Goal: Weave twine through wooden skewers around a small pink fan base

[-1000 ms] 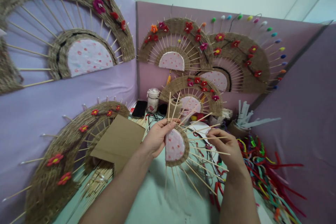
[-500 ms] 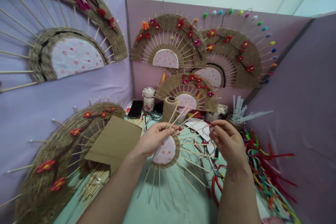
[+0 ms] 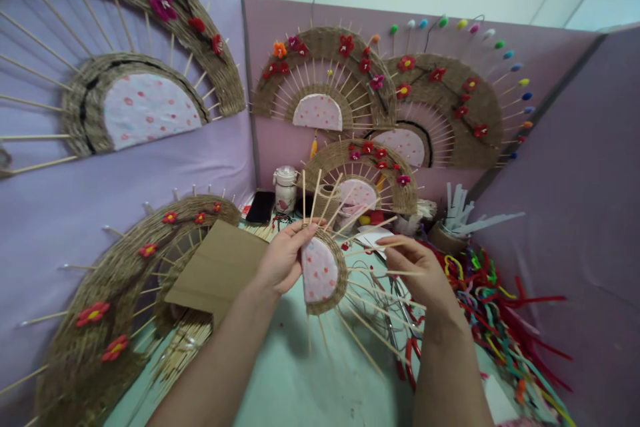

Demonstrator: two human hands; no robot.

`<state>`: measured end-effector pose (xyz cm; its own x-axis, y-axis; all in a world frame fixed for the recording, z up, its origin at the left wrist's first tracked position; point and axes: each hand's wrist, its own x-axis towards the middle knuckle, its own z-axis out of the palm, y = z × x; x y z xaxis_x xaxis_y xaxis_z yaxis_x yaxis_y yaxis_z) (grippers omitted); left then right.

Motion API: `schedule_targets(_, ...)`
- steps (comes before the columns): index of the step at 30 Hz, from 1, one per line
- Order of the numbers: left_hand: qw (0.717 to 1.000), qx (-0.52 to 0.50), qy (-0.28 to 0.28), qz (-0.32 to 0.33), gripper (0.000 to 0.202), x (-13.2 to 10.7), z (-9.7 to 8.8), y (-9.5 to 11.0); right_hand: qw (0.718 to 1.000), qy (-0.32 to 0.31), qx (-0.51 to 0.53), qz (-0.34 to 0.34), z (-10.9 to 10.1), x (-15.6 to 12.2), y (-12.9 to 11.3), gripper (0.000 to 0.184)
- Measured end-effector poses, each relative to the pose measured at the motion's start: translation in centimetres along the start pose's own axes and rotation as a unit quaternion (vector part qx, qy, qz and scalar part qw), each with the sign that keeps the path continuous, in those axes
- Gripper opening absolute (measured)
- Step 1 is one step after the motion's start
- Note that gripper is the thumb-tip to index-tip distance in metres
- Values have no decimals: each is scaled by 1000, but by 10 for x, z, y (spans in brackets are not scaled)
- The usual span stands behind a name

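Note:
A small half-round woven fan (image 3: 320,270) has a white spotted centre, a twine-woven rim and thin wooden sticks fanning outward. My left hand (image 3: 285,255) grips it at the upper left corner, thumb in front and fingers behind. Its flat side faces left, nearly upright, above the table. My right hand (image 3: 417,273) is among the sticks on the right side, thumb and forefinger closed together beside one stick (image 3: 363,251). Whatever is pinched there is too fine to make out. Other stick ends cross in front of this hand.
A twine spool (image 3: 327,200), a lidded jar (image 3: 286,188) and a phone (image 3: 261,207) stand behind. Red-handled scissors (image 3: 411,357) lie below my right hand. Colourful pipe cleaners (image 3: 500,313) heap at right. Cardboard (image 3: 217,270) lies left; finished fans (image 3: 325,47) line the walls.
The fan has turned counterclockwise, its flat side now nearly upright and its upper sticks pointing up. My left hand shifted slightly left; my right hand moved left and slightly down, closer to the rim.

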<state>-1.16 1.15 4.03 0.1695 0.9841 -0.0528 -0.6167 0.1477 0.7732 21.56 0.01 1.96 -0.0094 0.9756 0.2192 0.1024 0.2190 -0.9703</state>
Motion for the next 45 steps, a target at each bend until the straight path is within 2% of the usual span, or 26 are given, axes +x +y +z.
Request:
schedule_targets(2, 999, -42, 10, 21, 20, 1, 2, -2, 996, -71, -51, 10, 5, -1, -1, 24)
schedule_targets(4, 997, -77, 12, 29, 16, 2, 3, -5, 991, -112, -68, 12, 9, -1, -3, 23)
schedule_targets(8, 993, -116, 24, 27, 12, 3, 5, -11, 992, -115, -54, 7, 14, 0, 0, 25)
schedule_targets(13, 984, -153, 78, 54, 9, 7, 4, -16, 995, -102, -22, 9, 21, 2, 7, 35)
schedule_targets(18, 962, -207, 139, 115, 11, 13, 1, -18, 980, -197, 16, 0, 44, 2, 11, 49)
schedule_targets(21, 951, -230, 151, 144, 11, 15, 0, -16, 972, -231, 23, -27, 56, 3, 15, 61)
schedule_targets(24, 945, -244, 152, 153, 11, 16, 0, -12, 975, -216, -1, -56, 65, 2, 19, 64)
schedule_targets(28, 949, -253, 139, 126, 7, 12, 4, -11, 985, -155, 17, -72, 73, 1, 21, 46)
schedule_targets(32, 959, -248, 107, 84, 5, 9, 7, -17, 989, -119, -13, -86, 75, 0, 22, 33)
schedule_targets(34, 962, -246, 101, 60, 7, 9, 6, -18, 989, -120, -24, -80, 73, 0, 22, 36)
schedule_targets(38, 971, -217, 86, 52, 13, 11, -1, -14, 991, -123, 4, -54, 65, 4, 21, 57)
schedule_targets(41, 982, -163, 76, 60, 17, 9, -2, -8, 995, -93, 0, -42, 53, 10, 23, 41)
schedule_targets(45, 993, -97, 43, 46, 23, 5, 0, -5, 995, -16, -61, -80, 33, 13, 23, 19)
